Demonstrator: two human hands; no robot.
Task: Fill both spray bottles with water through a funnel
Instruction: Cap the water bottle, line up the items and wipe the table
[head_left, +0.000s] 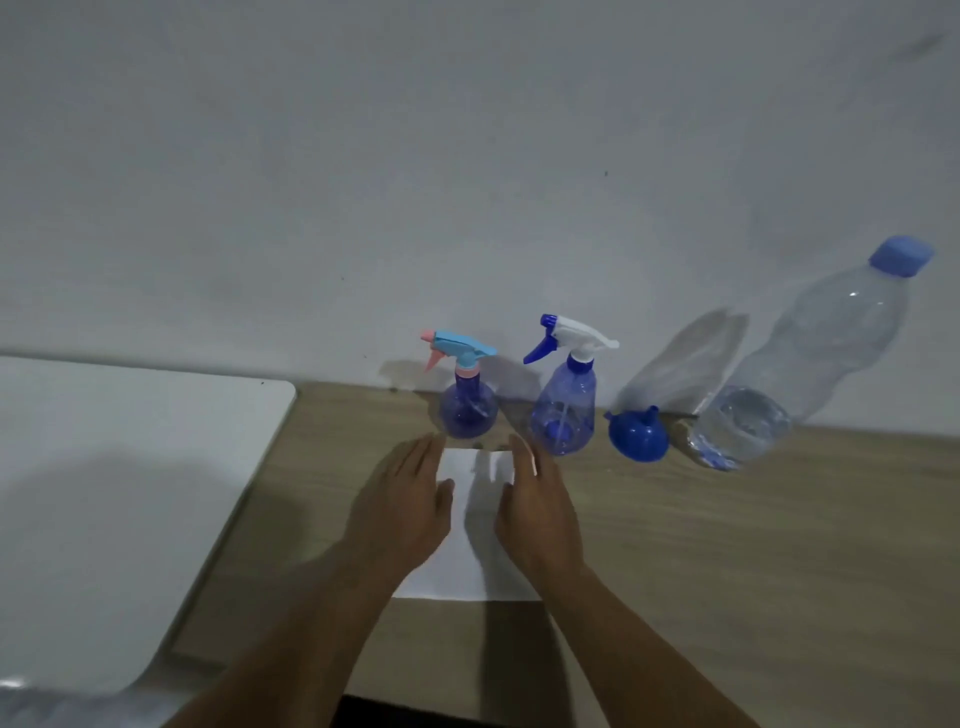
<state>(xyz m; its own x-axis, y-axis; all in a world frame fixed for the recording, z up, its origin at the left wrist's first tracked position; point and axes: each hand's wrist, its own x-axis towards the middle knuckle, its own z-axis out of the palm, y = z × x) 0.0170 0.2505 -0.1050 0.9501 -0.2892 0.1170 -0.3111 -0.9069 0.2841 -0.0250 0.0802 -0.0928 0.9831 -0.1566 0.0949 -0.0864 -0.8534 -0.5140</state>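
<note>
Your two blue spray bottles, round one (467, 410) and taller one (563, 410), look empty I think; one funnel (638, 434), one water bottle (800, 374). Your left hand (410, 499) and right hand (535, 504) are flat, fingers straight, gripping nothing.

Left of my blue funnel (638, 434) is a see-through blue bottle (562, 410) with a white and blue top. Further left, a purple bottle (467, 413) has a pink and light blue top.
</note>
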